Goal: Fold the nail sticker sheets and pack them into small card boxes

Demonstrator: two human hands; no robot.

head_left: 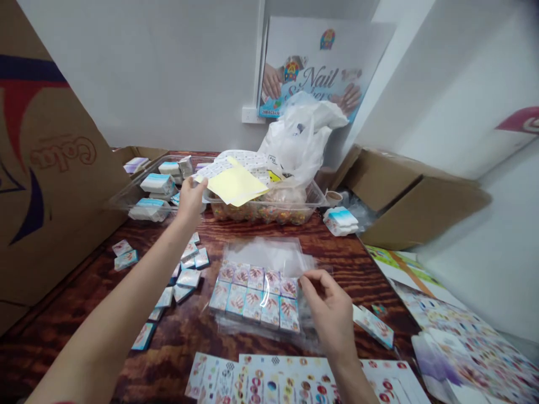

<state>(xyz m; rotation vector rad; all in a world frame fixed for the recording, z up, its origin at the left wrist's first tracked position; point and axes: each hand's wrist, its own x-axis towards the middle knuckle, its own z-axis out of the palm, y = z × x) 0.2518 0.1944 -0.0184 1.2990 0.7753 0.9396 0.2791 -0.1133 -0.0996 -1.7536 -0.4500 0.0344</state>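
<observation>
My left hand (191, 196) reaches far forward, its fingers closed at the left edge of a white printed sheet (240, 160) with a yellow backing sheet (238, 182). My right hand (326, 303) pinches the right edge of a clear plastic bag (269, 249). Inside the bag, small nail sticker boxes (252, 303) lie in two rows, with pictures of hands facing up. More clear bags appear to lie under it. Loose small boxes (188, 278) are scattered to the left, partly behind my left forearm. Another small box (374, 325) rests beside my right wrist.
A clear tray (269, 210) with small colourful packets and a white plastic bag (298, 140) stands at the back. Wrapped box bundles (158, 183) sit in another tray. Cardboard boxes (63, 168) flank the table. Printed sticker sheets (273, 379) lie along the front.
</observation>
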